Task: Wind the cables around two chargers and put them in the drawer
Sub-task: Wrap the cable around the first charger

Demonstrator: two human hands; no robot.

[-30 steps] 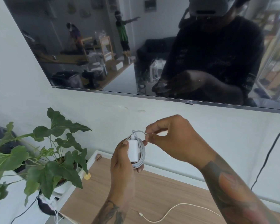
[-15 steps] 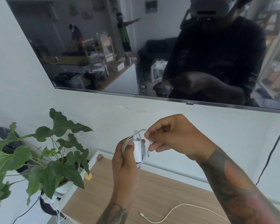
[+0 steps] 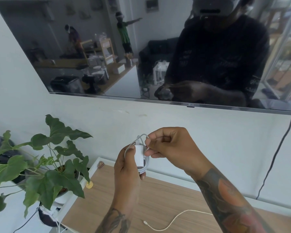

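Head view: left hand (image 3: 126, 167) grips the light, hard charger (image 3: 139, 156) above the bench (image 3: 158, 199); right hand (image 3: 168, 145) pinches its springy cable (image 3: 141, 137) end, likeliest to uncoil, so best taken across the coils.

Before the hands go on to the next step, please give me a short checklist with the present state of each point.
1. Left hand holds the white charger: ok.
2. Cable coils lie wound around the charger: ok.
3. Right hand pinches the cable end at the top loop: ok.
4. End tucked securely: cannot tell.
5. Second cable on the wooden top wound: not ok, it lies loose.
6. Drawer open and ready: cannot tell, not in view.
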